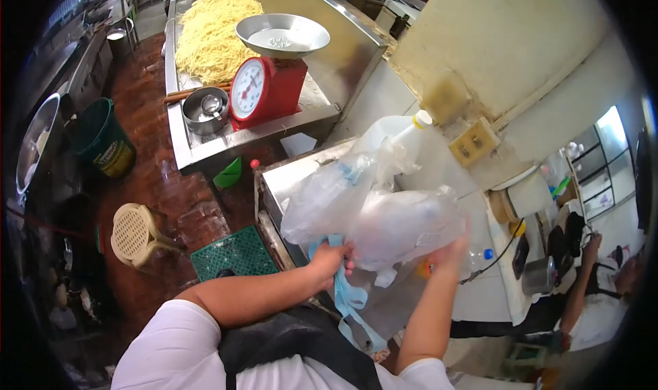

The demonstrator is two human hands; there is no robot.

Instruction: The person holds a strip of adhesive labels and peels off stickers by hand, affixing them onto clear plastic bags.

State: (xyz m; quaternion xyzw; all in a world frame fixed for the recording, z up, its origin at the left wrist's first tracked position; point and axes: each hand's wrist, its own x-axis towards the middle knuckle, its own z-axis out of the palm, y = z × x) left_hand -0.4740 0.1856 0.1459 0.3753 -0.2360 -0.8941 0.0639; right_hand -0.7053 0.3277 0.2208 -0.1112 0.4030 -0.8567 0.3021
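Note:
My left hand is closed around a light-blue strip, whose loose ends trail down in front of the dark apron. Just above that hand lies a cloudy plastic bag with some blue on it. My right hand is at the right edge of a second, fuller plastic bag; its fingers are blurred and partly covered. What fills this bag cannot be made out. Both bags rest on a small metal-topped table beside a white jug with a yellow-and-white cap.
A red dial scale, a metal bowl and a heap of yellow noodles occupy the steel table ahead. A beige stool, green mat and dark green bucket stand left. Another person is at right.

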